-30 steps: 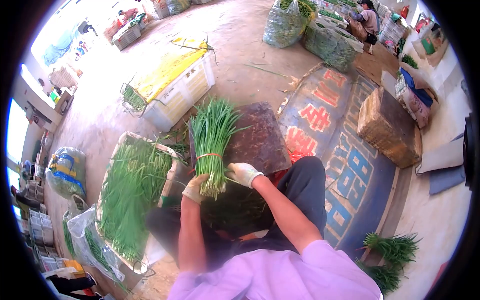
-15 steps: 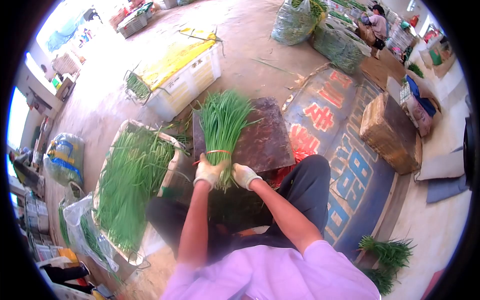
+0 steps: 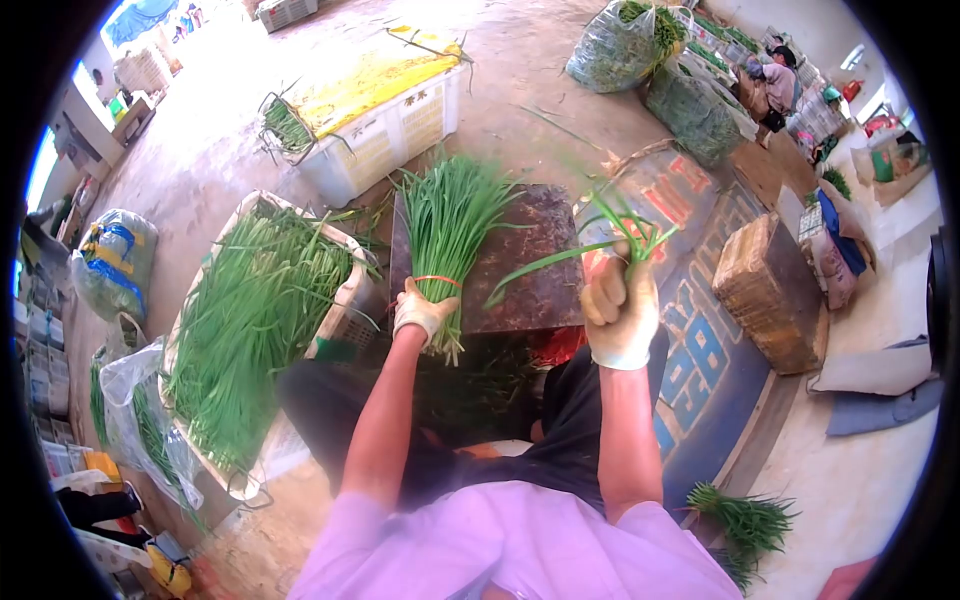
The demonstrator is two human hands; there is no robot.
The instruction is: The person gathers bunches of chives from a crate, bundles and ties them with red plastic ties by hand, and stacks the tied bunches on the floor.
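My left hand, in a pale glove, is closed round the lower stalks of a bundle of green garlic chives. A red band circles the bundle just above that hand. The bundle's leafy end lies over a dark, flat board, and its cut ends point toward me. Raised to the right of the board, my gloved right hand grips a few loose chive stalks, their leaves splaying left and upward. Some of those leaves are blurred.
Left of me stands a white crate heaped with loose chives. Ahead is a crate under yellow cloth. Right are a lettered blue mat, a taped box and chive bunches. A person sits far right.
My right hand has left the bundle's base and moved up and right, now with a few loose stalks in it. My left hand still holds the banded bundle. The view has shifted slightly.
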